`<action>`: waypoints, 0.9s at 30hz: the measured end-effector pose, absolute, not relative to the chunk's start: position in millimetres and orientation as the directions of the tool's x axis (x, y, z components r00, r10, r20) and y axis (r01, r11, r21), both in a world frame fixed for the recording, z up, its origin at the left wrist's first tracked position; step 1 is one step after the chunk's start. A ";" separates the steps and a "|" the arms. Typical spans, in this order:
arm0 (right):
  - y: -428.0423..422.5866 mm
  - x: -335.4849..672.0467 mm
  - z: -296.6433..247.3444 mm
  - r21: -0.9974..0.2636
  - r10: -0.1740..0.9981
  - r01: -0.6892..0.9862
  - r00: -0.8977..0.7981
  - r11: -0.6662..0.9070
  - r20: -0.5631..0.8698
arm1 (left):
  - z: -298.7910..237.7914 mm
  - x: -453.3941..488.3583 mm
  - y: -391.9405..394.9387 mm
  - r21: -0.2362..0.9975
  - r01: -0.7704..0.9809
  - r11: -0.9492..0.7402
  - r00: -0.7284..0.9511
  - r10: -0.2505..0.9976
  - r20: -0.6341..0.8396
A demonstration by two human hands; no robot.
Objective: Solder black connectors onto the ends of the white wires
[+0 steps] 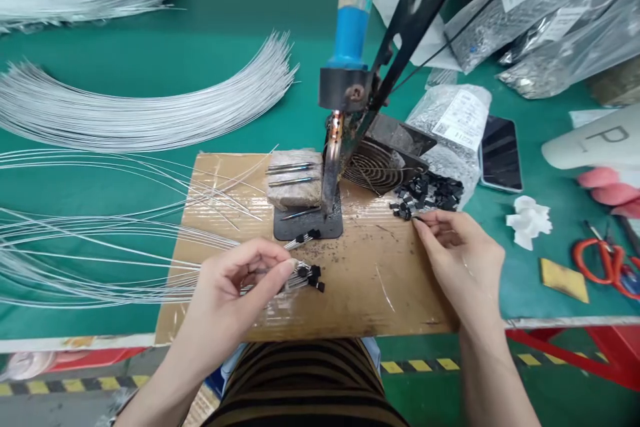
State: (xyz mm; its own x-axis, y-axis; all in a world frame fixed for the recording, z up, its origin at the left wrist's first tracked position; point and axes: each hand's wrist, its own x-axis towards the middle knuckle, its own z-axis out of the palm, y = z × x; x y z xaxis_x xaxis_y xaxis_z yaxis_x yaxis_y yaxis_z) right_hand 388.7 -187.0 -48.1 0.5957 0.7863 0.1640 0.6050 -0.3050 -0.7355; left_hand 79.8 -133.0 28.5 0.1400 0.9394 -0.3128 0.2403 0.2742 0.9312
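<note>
My left hand (pixel 240 290) is closed on several thin white wires (pixel 190 290), whose right ends carry small black pieces (pixel 314 275). More black-tipped wire ends (pixel 305 237) lie on the cardboard just above that hand. At the right, my right hand (pixel 457 253) pinches a small black piece (pixel 417 218) at the near edge of a pile of such black pieces (pixel 437 192). Between the hands a blue-handled soldering iron (pixel 350 33) is clamped in a black stand (pixel 400 33), its tip pointing down over a black plate (pixel 330 223).
Cardboard (pixel 360 320) covers the work spot. A pale block (pixel 294 180) with metal rods and a round-grilled fan (pixel 375 163) stand behind. A large wire bundle (pixel 150 120) lies left. To the right are a phone (pixel 500 153), crumpled tissue (pixel 530 222), yellow sponge (pixel 564 279) and orange-handled scissors (pixel 600 260).
</note>
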 end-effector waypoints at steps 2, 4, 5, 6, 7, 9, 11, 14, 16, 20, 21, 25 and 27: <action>-192.8 384.7 -48.0 -0.771 0.763 0.559 0.628 -0.306 0.153 | 27.5 78.4 -131.7 0.930 0.246 0.273 0.147 0.938 -0.314; -198.2 381.0 -47.1 -0.808 0.733 0.509 0.664 -0.297 0.149 | 25.9 76.4 -129.9 0.929 0.262 0.263 0.174 0.933 -0.314; -200.1 380.3 -46.3 -0.820 0.717 0.493 0.680 -0.291 0.154 | 25.0 75.3 -128.9 0.929 0.270 0.253 0.199 0.929 -0.311; -201.2 380.9 -45.1 -0.825 0.700 0.487 0.695 -0.287 0.166 | 24.1 74.2 -128.1 0.928 0.279 0.246 0.217 0.925 -0.310; -201.4 383.2 -43.6 -0.823 0.679 0.491 0.709 -0.286 0.188 | 23.3 73.2 -127.4 0.926 0.288 0.243 0.220 0.925 -0.311; -198.4 393.5 -39.4 -0.800 0.635 0.530 0.728 -0.282 0.259 | 22.1 71.4 -126.2 0.916 0.314 0.251 0.181 0.931 -0.318; -191.6 411.5 -34.0 -0.752 0.601 0.599 0.718 -0.275 0.352 | 21.2 70.3 -125.0 0.901 0.351 0.254 0.147 0.936 -0.321; -177.3 447.2 -27.4 -0.642 0.628 0.717 0.638 -0.271 0.446 | 19.7 70.4 -123.6 0.890 0.400 0.219 0.146 0.943 -0.298; -167.3 470.8 -27.5 -0.573 0.681 0.769 0.582 -0.284 0.444 | 18.6 71.2 -123.9 0.886 0.408 0.222 0.100 0.953 -0.285; -149.6 503.7 -39.3 -0.509 0.741 0.802 0.542 -0.314 0.397 | 16.3 71.5 -125.6 0.880 0.412 0.237 0.062 0.956 -0.287; -145.9 508.4 -42.8 -0.506 0.747 0.803 0.539 -0.316 0.389 | 15.9 71.3 -125.8 0.880 0.412 0.237 0.065 0.956 -0.287; -136.4 517.0 -48.3 -0.521 0.758 0.797 0.535 -0.307 0.372 | 16.5 71.7 -125.0 0.878 0.419 0.232 0.054 0.959 -0.279; -136.9 516.6 -43.8 -0.541 0.748 0.785 0.546 -0.301 0.376 | 17.7 72.8 -124.4 0.873 0.423 0.242 0.033 0.959 -0.282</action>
